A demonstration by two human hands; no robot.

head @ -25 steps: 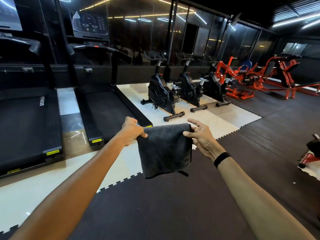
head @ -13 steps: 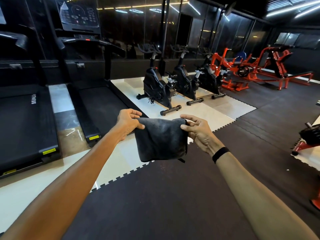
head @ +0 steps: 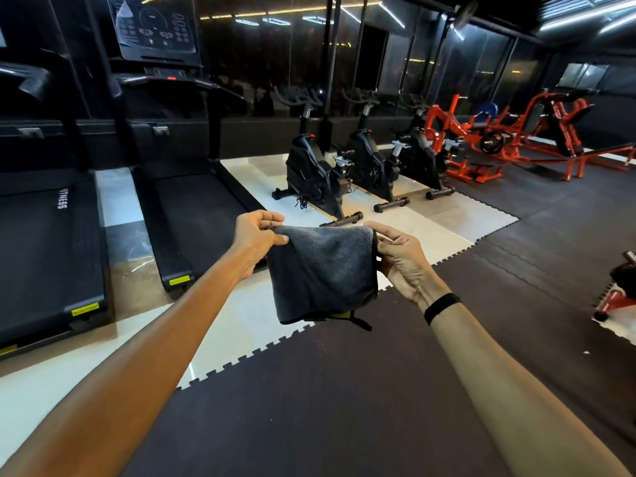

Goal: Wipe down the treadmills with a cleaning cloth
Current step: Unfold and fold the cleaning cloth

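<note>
- Between the hands, out in front at arm's length: left hand (head: 256,237) pinches the top left corner of the cloth (head: 323,270), thumb and curled fingers closed on the fabric; right hand (head: 399,259) pinches the top right edge, thumb and forefinger on it, other fingers loosely spread.
- Cloth is dark grey, folded, hanging down flat from both pinches, a small tag or loop poking out at the bottom edge. Touches nothing but the hands.
- Change over the last second: hands came closer together and rose a little, so the cloth now hangs narrower and neater; grips unchanged on both sides.
- View also swung left and closer, so the nearer treadmill (head: 192,215) and the second treadmill (head: 48,256) fill more of the left side.
- Exercise bikes (head: 320,173) stand on pale floor tiles beyond the cloth; black wristband (head: 442,306) on right wrist.
- Judgement: still prep, cloth being folded to size while approaching; no treadmill wiped yet, both well apart from the cloth.
</note>
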